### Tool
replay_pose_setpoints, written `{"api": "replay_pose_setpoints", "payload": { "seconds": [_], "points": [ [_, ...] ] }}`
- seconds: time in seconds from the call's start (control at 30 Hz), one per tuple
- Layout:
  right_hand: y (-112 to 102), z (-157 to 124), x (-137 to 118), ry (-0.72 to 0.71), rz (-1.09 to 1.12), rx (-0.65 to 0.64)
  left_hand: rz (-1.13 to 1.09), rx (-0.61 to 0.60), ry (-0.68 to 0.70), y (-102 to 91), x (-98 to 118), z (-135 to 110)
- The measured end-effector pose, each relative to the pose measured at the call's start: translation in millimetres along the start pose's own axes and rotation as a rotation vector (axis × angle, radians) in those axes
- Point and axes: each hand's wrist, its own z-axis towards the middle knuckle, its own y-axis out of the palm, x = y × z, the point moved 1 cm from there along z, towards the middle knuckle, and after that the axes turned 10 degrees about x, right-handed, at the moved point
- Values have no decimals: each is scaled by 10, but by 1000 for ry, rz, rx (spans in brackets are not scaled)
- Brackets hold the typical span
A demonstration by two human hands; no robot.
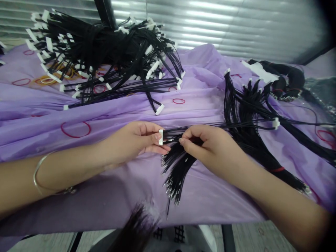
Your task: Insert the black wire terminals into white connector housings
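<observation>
Currently pinched in the left hand (pixel 143 140): small white rectangular plastic connector (pixel 161 137). Right of the connector, between fingertips of the right hand (pixel 185 138): thin black wire with silvery tip (pixel 175 140). Below the connector: loose black wire bundle with metal ends (pixel 181 168). Beyond the connector, on crumpled purple cloth (pixel 118 196): tangled black cable heap (pixel 105 45).

Around the bare left forearm (pixel 76 164), between eight and nine o'clock, sits a thin silvery bangle (pixel 35 174), while dark hair (pixel 136 227) and grey clothing (pixel 168 233) with black checked patches (pixel 180 233) show around six.
</observation>
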Motion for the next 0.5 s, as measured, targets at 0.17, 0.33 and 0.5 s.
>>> {"api": "replay_pose_setpoints", "payload": {
  "seconds": [0.17,0.33,0.5],
  "points": [
    [7,2,-3,4,18,-3,-11,20,-10,12,12,-3],
    [10,1,4,-5,12,10,-14,22,-6,12,14,-6],
    [3,-6,11,5,12,17,-16,14,-7,6,4,0]
  ]
}}
